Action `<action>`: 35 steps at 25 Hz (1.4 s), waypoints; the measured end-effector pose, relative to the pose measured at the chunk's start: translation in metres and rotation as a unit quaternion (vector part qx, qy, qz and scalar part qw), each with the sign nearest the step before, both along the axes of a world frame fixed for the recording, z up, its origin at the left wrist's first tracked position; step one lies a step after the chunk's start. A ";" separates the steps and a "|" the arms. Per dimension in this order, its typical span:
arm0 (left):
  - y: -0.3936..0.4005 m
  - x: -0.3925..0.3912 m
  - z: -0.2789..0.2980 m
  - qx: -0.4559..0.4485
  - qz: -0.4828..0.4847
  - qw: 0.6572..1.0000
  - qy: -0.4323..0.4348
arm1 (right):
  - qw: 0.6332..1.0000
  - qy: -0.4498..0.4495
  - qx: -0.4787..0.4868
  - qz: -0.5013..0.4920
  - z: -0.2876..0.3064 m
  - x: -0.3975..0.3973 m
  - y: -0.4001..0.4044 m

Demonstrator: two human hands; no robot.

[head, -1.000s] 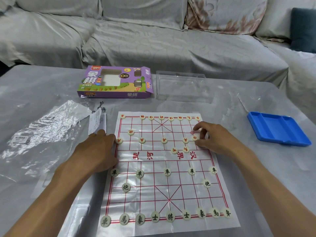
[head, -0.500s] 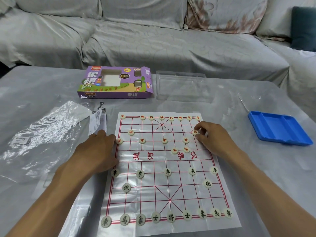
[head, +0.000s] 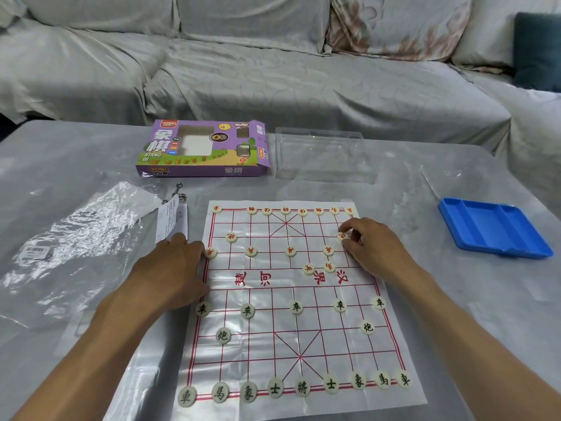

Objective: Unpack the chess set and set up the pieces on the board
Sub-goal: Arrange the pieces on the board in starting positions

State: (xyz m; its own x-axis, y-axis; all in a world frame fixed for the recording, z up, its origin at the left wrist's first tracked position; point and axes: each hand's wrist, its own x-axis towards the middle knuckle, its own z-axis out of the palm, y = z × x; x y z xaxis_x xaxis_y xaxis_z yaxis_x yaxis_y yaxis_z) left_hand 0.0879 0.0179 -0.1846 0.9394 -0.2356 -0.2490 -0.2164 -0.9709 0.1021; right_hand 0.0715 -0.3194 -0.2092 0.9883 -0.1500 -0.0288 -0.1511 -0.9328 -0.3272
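Your right hand (head: 373, 247) pinches a red piece (head: 342, 236) onto the board (head: 273, 329); left hand (head: 173, 265) rests flat, apparently steadying. Two strays (head: 318, 267) remain.

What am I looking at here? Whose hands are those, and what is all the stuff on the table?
There is no machine here. A person wears a camera on the head, so the one picture looks forward and down at their own two hands. On the table lies a thin paper board with red lines for Chinese chess, covered with little round pieces. The right hand pinches one red-lettered piece near the board's far right side. The left hand rests flat on the board's left edge. Behind the board lie the purple box the game came in and a clear plastic tray. To the left is a crinkly plastic bag, and to the right a blue tray. Behind the table is a sofa under a grey cover.
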 end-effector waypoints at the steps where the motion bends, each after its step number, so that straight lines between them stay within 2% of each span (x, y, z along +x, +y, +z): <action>1: 0.000 0.000 0.000 -0.001 0.000 1.000 0.000 | 1.000 0.002 0.005 -0.004 0.000 0.000 0.000; 17: 0.000 0.001 0.000 0.000 0.004 1.000 0.011 | 1.000 0.003 0.013 -0.027 -0.001 -0.001 0.003; 21: 0.000 0.000 0.001 0.000 0.005 1.000 0.013 | 0.999 0.019 0.014 -0.021 0.019 -0.004 0.005; 24: -0.001 0.000 0.003 0.000 0.006 1.000 0.014 | 0.998 0.034 0.027 0.045 0.044 -0.010 0.012; 28: -0.001 0.000 0.002 0.003 0.003 1.000 0.010 | 0.978 0.152 -0.018 0.143 0.044 -0.018 0.031; 35: 0.000 0.002 0.001 0.003 0.002 1.000 0.017 | 0.976 0.159 -0.027 0.143 0.035 -0.015 0.029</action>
